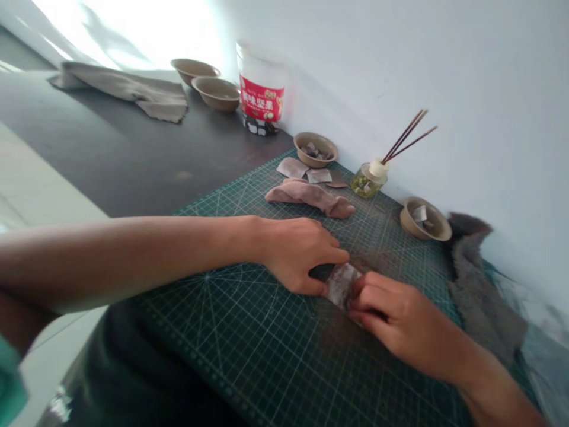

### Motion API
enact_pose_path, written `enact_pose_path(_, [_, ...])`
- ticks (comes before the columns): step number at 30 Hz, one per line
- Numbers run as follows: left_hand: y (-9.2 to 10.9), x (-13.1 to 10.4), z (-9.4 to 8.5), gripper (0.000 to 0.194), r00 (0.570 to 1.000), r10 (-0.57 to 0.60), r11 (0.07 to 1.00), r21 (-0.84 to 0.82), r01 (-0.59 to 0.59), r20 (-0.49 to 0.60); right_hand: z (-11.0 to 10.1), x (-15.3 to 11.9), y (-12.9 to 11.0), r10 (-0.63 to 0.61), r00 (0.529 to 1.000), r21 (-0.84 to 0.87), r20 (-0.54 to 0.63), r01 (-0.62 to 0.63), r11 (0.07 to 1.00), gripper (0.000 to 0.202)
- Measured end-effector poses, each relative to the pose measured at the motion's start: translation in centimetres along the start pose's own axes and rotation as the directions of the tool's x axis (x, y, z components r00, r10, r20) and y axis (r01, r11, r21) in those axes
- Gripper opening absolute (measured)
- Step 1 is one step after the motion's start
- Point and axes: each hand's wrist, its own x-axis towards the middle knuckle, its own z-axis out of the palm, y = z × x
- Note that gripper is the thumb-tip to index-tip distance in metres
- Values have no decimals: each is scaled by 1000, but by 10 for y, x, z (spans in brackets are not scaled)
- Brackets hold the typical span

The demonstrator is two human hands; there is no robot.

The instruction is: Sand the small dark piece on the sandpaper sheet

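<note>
My left hand (300, 252) pinches the left edge of a small grey-brown patch (342, 283) between thumb and forefinger. On the right edge of that same patch, the fingers of my right hand (398, 311) are closed. The patch is thin with whitish marks; its exact material cannot be made out. Both hands are low over a green gridded cutting mat (249, 332). Beyond my left hand lies a rolled pinkish-brown cloth (311, 197). Several flat pieces (292, 168) of similar colour rest behind the cloth.
A bowl of small scraps (315, 149), a reed diffuser (368, 179) and another bowl (425, 219) line the wall. Dark grey fabric (484, 296) lies at right. Further left are a red-labelled jar (261, 98), two bowls (217, 95) and a grey cloth (124, 86).
</note>
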Motion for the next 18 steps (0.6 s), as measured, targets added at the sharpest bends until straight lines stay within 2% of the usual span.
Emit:
enact_pose_path(2, [0,0,0,26,1000,13,1000,2,-13,-8,1,0,1,18,997,-32,-76,-20,999,12])
enact_pose_path(4, [0,-1,0,26,1000,14,1000,11,-14,-2,0,-1,3,94,979,-79,-182,-109,991,12])
enact_pose_path(6, [1,-1,0,27,1000,5,1000,19,-5,5,-2,-3,2,116,984,-57,-133,-125,991,14])
enact_pose_path(8, [1,-1,1,27,1000,1,1000,18,-1,4,-1,-4,-1,54,998,-1,-11,-54,999,14])
enact_pose_path(9, [1,-1,1,27,1000,4,1000,17,-4,1,0,-4,-2,26,1000,8,13,-26,1000,13])
enact_pose_path(10, [1,-1,1,27,1000,9,1000,17,-9,1,1,-4,-4,24,1000,-7,-11,-24,1000,12])
enact_pose_path(13, [1,-1,0,26,1000,13,999,30,-14,11,1,-2,-4,115,979,-87,-166,-131,988,10])
enact_pose_path(15, [1,-1,0,27,1000,7,999,45,-8,20,0,-1,-5,132,985,-69,-111,-140,988,13])
enact_pose_path(17, [2,-1,-1,26,1000,3,998,56,-5,28,0,-1,-7,63,998,-15,1,-63,998,14])
enact_pose_path(18, [2,-1,-1,26,1000,3,998,58,-4,31,0,-1,-8,30,999,-1,20,-30,1000,13])
